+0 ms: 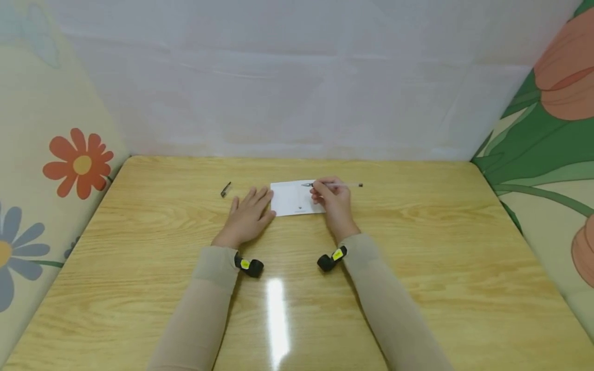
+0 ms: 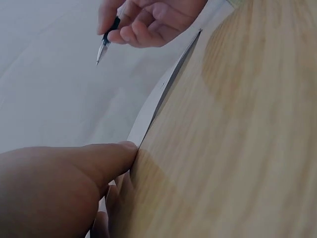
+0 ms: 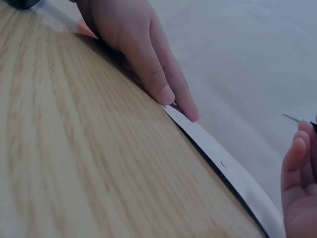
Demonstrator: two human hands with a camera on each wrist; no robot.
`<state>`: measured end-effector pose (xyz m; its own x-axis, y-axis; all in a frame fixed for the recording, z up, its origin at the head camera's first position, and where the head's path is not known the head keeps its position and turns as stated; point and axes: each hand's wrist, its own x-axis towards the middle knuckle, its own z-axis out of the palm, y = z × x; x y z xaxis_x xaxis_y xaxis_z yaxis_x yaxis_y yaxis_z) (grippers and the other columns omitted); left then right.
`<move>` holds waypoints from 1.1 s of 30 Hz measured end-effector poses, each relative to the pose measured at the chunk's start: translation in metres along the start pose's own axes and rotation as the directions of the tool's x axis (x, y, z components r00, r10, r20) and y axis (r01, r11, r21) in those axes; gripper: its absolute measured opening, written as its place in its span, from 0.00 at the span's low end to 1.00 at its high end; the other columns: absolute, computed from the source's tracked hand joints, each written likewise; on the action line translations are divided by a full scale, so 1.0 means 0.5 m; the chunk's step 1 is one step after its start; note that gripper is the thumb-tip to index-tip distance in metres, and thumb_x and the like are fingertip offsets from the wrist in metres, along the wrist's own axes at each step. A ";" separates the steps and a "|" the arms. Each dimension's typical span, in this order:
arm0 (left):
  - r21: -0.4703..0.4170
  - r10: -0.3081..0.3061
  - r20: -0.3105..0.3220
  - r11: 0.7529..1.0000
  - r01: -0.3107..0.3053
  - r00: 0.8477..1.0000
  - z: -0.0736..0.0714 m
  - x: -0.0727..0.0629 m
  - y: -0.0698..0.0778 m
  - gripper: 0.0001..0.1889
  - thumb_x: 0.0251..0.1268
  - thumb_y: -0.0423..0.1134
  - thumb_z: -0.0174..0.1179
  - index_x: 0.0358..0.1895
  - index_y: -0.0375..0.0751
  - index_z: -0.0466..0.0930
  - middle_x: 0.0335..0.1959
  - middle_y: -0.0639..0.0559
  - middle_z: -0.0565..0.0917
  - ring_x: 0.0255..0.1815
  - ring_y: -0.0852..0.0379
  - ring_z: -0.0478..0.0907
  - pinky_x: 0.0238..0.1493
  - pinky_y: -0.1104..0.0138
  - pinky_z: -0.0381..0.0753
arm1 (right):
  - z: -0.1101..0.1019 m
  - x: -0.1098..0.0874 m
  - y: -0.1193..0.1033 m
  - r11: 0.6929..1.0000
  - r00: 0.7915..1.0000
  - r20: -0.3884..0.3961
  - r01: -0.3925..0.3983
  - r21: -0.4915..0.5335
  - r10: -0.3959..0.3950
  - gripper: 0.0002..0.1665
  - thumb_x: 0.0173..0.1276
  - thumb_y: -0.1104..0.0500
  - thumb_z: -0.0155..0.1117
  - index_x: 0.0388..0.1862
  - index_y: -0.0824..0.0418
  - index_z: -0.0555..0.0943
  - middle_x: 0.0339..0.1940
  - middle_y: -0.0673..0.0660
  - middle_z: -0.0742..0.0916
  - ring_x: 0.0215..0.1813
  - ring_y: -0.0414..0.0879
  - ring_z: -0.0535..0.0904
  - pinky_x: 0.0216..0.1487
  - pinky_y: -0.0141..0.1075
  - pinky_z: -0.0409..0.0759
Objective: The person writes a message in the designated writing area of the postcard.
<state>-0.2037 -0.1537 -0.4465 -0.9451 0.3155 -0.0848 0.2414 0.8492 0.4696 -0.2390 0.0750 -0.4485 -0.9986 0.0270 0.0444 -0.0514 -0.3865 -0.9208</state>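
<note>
A small white sheet of paper (image 1: 286, 198) lies on the table, with a tiny dark mark near its lower edge. My left hand (image 1: 249, 217) rests flat with fingers spread, its thumb and fingertips on the paper's left edge. In the left wrist view the thumb (image 2: 116, 156) presses the near edge. My right hand (image 1: 335, 203) pinches a clear-barrelled pen (image 1: 345, 184) over the paper's right part, tip pointing left. The pen's tip (image 2: 100, 53) hangs above the paper in the left wrist view. At the right wrist view's edge, only some right-hand fingers (image 3: 295, 158) show.
A black-clipped pen cap (image 1: 226, 189) lies on the wooden table (image 1: 441, 232) left of the paper. A white cloth (image 1: 297, 103) hangs behind the table's back edge. Flower-patterned panels (image 1: 557, 165) stand at both sides. Each wrist wears a black camera (image 1: 250, 267).
</note>
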 end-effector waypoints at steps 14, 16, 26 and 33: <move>-0.007 -0.008 -0.008 1.000 0.008 1.000 -0.002 0.000 -0.002 0.33 0.82 0.50 0.46 0.82 0.42 0.51 0.83 0.43 0.48 0.83 0.40 0.36 0.76 0.37 0.26 | 0.078 0.032 0.017 0.997 0.997 -0.071 -0.001 0.076 0.007 0.09 0.70 0.71 0.61 0.33 0.59 0.75 0.24 0.53 0.85 0.25 0.41 0.80 0.27 0.28 0.81; -0.004 -0.010 -0.008 1.000 0.010 1.000 -0.002 -0.001 -0.001 0.33 0.82 0.50 0.46 0.82 0.42 0.51 0.83 0.43 0.48 0.83 0.40 0.36 0.76 0.37 0.26 | 0.089 0.035 0.017 0.996 0.997 -0.074 0.001 0.091 0.005 0.09 0.70 0.71 0.61 0.33 0.59 0.75 0.23 0.54 0.85 0.25 0.40 0.80 0.26 0.28 0.81; -0.017 -0.010 -0.013 1.000 0.010 1.000 -0.008 -0.009 0.010 0.33 0.81 0.49 0.47 0.81 0.41 0.53 0.83 0.43 0.48 0.83 0.39 0.37 0.76 0.37 0.26 | 0.117 0.056 0.043 0.998 0.997 -0.074 0.022 0.061 -0.018 0.09 0.71 0.71 0.59 0.34 0.57 0.75 0.22 0.52 0.84 0.24 0.39 0.78 0.26 0.27 0.79; -0.020 -0.010 -0.020 1.000 0.010 1.000 -0.007 -0.008 0.012 0.33 0.81 0.50 0.47 0.81 0.42 0.53 0.83 0.44 0.48 0.83 0.40 0.37 0.76 0.37 0.25 | 0.113 0.064 0.058 0.998 0.996 -0.065 0.059 0.009 -0.058 0.09 0.71 0.71 0.59 0.34 0.58 0.76 0.22 0.52 0.84 0.24 0.39 0.78 0.26 0.27 0.79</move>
<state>-0.1993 -0.1512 -0.4401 -0.9517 0.2985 -0.0724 0.2276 0.8437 0.4862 -0.2728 0.0127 -0.4520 -0.9913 0.1097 0.0727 -0.1104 -0.3926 -0.9130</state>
